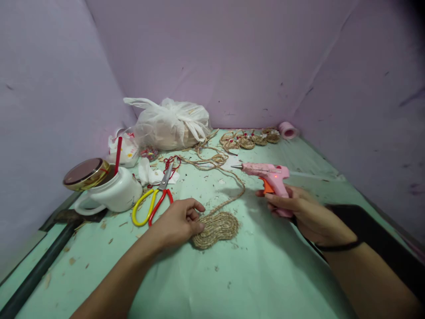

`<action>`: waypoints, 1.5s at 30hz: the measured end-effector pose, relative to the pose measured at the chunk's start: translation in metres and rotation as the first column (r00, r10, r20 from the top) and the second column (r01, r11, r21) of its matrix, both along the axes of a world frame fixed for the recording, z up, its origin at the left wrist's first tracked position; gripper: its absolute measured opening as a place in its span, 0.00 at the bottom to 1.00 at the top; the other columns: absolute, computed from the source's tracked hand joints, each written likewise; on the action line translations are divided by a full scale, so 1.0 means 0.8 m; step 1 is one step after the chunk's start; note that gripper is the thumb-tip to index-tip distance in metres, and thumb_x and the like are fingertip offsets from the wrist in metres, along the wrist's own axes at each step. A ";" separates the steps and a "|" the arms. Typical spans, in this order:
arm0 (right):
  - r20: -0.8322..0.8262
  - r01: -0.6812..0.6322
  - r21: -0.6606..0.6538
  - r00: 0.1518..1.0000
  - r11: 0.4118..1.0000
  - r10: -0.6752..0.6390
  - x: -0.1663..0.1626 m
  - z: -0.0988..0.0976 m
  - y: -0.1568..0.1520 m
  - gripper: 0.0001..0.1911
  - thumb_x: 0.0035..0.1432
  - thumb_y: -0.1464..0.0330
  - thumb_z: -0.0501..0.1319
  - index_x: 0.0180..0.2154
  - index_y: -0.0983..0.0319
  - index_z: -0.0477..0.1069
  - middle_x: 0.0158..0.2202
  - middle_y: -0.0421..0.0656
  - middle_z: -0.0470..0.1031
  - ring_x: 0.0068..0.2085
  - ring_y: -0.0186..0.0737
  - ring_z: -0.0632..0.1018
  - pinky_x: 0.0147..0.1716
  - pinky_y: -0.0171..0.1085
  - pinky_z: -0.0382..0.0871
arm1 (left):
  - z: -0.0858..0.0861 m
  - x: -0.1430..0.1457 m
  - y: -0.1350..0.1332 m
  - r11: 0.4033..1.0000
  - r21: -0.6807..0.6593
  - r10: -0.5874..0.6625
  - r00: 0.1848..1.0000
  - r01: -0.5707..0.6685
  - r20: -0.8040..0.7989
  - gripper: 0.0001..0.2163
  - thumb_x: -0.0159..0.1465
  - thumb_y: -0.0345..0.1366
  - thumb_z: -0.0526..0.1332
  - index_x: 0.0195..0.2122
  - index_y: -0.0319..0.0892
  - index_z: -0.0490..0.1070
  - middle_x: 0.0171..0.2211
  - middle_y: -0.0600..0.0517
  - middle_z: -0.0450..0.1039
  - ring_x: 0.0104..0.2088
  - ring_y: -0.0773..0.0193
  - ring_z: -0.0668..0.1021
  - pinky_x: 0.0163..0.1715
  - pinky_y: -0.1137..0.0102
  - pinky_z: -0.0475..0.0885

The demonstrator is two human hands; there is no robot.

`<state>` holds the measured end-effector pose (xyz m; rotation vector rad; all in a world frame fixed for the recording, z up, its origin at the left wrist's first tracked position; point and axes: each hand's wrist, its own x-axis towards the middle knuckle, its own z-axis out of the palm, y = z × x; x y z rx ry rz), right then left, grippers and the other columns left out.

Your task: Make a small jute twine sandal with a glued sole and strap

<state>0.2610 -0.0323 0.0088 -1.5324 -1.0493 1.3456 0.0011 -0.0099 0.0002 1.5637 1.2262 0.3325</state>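
Observation:
My right hand is wrapped round the handle of a pink hot glue gun with an orange trigger. Its metal nozzle points left, above the table. My left hand has its thumb and fingers closed on the left end of a coiled jute rope piece, shaped like a small sole and lying flat. From the piece's upper edge a loose length of jute rope curves away to a tangle at the back. Scissors with one yellow and one red handle lie just beyond my left hand.
A white mug and a gold-rimmed round lid stand at left by a hammer. Behind are a tied white plastic bag, several small jute pieces and a pink roll. A black object lies right.

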 end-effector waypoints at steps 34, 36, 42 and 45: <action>-0.096 -0.021 0.080 0.995 0.997 0.029 -0.016 0.005 -0.006 0.08 0.42 0.69 0.63 0.26 0.63 0.64 0.20 0.35 0.64 0.21 0.27 0.61 0.18 0.29 0.51 | 0.006 0.002 -0.002 0.997 -0.081 -0.027 0.994 0.019 -0.107 0.08 0.47 0.31 0.57 0.26 0.35 0.73 0.17 0.57 0.63 0.18 0.73 0.60 0.18 0.76 0.52; -0.093 -0.018 0.086 0.995 0.996 0.026 -0.015 0.004 -0.005 0.08 0.42 0.69 0.62 0.26 0.63 0.64 0.20 0.35 0.63 0.20 0.27 0.60 0.18 0.29 0.50 | 0.006 0.004 -0.002 0.993 -0.112 0.019 0.996 -0.028 -0.085 0.06 0.47 0.31 0.56 0.25 0.35 0.71 0.14 0.58 0.60 0.15 0.74 0.59 0.16 0.76 0.51; -0.072 0.022 0.116 0.997 0.993 -0.014 -0.013 0.000 -0.004 0.09 0.41 0.68 0.62 0.27 0.63 0.65 0.20 0.36 0.63 0.20 0.28 0.61 0.18 0.30 0.49 | 0.011 0.009 0.000 0.964 -0.187 0.184 0.982 -0.191 -0.050 0.05 0.48 0.30 0.54 0.26 0.38 0.66 0.08 0.59 0.58 0.10 0.73 0.60 0.10 0.78 0.50; -0.073 0.050 0.107 0.996 0.993 -0.042 -0.014 0.000 -0.002 0.08 0.40 0.67 0.62 0.26 0.62 0.65 0.19 0.36 0.63 0.20 0.29 0.62 0.18 0.31 0.50 | 0.010 0.010 -0.001 0.958 -0.209 0.191 0.981 -0.195 -0.039 0.04 0.48 0.31 0.55 0.26 0.38 0.65 0.08 0.58 0.60 0.08 0.73 0.60 0.09 0.78 0.50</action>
